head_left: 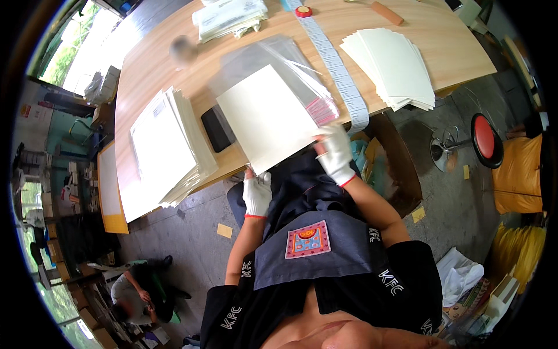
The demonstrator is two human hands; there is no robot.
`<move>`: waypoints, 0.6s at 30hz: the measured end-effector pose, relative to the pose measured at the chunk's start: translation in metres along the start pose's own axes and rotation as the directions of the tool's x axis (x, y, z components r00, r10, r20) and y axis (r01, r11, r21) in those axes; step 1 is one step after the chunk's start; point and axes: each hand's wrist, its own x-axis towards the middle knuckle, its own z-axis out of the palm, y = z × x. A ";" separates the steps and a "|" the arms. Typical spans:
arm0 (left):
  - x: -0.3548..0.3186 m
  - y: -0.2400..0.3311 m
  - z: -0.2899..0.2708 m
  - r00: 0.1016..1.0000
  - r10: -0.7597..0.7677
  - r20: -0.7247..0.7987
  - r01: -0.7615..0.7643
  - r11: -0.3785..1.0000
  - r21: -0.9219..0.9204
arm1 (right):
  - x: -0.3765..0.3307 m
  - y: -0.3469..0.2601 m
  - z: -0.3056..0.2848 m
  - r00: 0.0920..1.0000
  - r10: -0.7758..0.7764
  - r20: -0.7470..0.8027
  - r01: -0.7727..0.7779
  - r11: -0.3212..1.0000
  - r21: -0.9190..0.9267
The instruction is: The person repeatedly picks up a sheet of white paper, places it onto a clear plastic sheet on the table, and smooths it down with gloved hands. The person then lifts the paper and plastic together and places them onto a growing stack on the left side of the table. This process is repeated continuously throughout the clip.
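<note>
A large cream-white card (267, 113) lies tilted on a pile of clear plastic sleeves (261, 55) at the table's near edge. My left hand (257, 193), in a white glove with bare fingertips, pinches the card's near corner. By the card's right corner is my right hand (336, 154), gloved the same way and slightly smeared by motion; whether its fingers grip the edge is unclear. Left of the card rests a black phone (217, 129). Beyond it stands a thick stack of white cards in clear sleeves (165, 145).
A fanned stack of cream cards (395, 70) sits at the right of the wooden table (151, 70). A strip of printed labels (331, 61) hangs over the near edge, above an open cardboard box (401, 157). Packaged bundles (229, 17) lie at the back. A red stool (485, 139) stands right; another person (142, 294) sits behind left.
</note>
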 end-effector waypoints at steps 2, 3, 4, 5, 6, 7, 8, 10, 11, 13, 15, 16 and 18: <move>-0.007 -0.007 -0.001 0.990 -0.023 -0.140 0.013 0.998 -0.066 | -0.025 0.026 -0.008 0.627 0.758 -0.177 -0.695 0.648 0.313; -0.003 -0.015 -0.009 0.977 -0.067 -0.203 0.050 0.995 -0.085 | -0.043 0.063 -0.006 0.540 0.786 -0.302 -0.694 0.618 0.368; 0.000 -0.023 -0.019 0.957 -0.109 -0.268 0.084 0.991 -0.106 | -0.055 0.094 -0.005 0.435 0.801 -0.411 -0.685 0.591 0.426; 0.001 -0.030 -0.031 0.911 -0.234 -0.339 0.197 0.970 -0.141 | -0.055 0.099 -0.010 0.511 0.772 -0.378 -0.775 0.604 0.185; -0.003 -0.036 -0.018 0.885 -0.281 -0.372 0.287 0.957 -0.039 | -0.056 0.104 -0.017 0.576 0.748 -0.330 -0.805 0.588 -0.071; -0.002 -0.045 -0.011 0.885 -0.337 -0.320 0.374 0.926 0.059 | -0.068 0.125 -0.025 0.594 0.797 -0.107 -0.804 0.588 -0.084; 0.003 -0.053 -0.006 0.875 -0.399 -0.273 0.451 0.877 0.164 | -0.084 0.141 -0.027 0.697 0.712 -0.089 -0.716 0.697 -0.035; -0.003 -0.056 0.022 0.889 -0.456 -0.031 0.415 0.777 0.474 | -0.089 0.149 -0.034 0.635 0.764 0.115 -0.756 0.585 0.294; 0.001 -0.061 0.033 0.875 -0.484 0.017 0.393 0.730 0.559 | -0.091 0.146 -0.040 0.633 0.763 0.128 -0.739 0.547 0.393; 0.003 -0.068 0.060 0.861 -0.504 0.071 0.319 0.644 0.696 | -0.090 0.131 -0.056 0.643 0.751 0.149 -0.739 0.558 0.378; 0.009 -0.080 0.078 0.825 -0.550 0.129 0.280 0.597 0.752 | -0.067 0.090 -0.089 0.732 0.661 0.163 -0.668 0.650 0.363; 0.011 -0.088 0.087 0.798 -0.583 0.153 0.279 0.582 0.764 | -0.064 0.079 -0.100 0.802 0.582 0.137 -0.588 0.726 0.357; 0.017 -0.109 0.101 0.714 -0.690 0.120 0.422 0.560 0.713 | -0.048 0.046 -0.128 0.752 0.594 0.286 -0.654 0.725 0.215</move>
